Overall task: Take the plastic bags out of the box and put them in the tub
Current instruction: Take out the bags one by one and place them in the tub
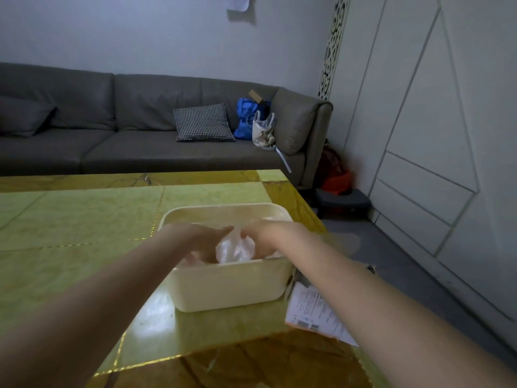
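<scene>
1. Cream plastic tub [228, 287] sits on the yellow-green table [78, 219], close to its right edge.
2. Both hands are down inside the tub, either side of a crumpled clear plastic bag [235, 247].
3. Left hand [202, 239] reaches in from the left, fingers pointing down against the bag; whether they are curled round it, I cannot tell.
4. Right hand [261, 238] comes in from the right, fingers bent over the bag's top and side, seemingly gripping it.
5. Box [316, 312] with a printed label lies just right of the tub, partly hidden by the right forearm.
6. Grey sofa [140, 130] stands behind the table, with a checked cushion [202, 126] and a blue bag [247, 119] on it.
</scene>
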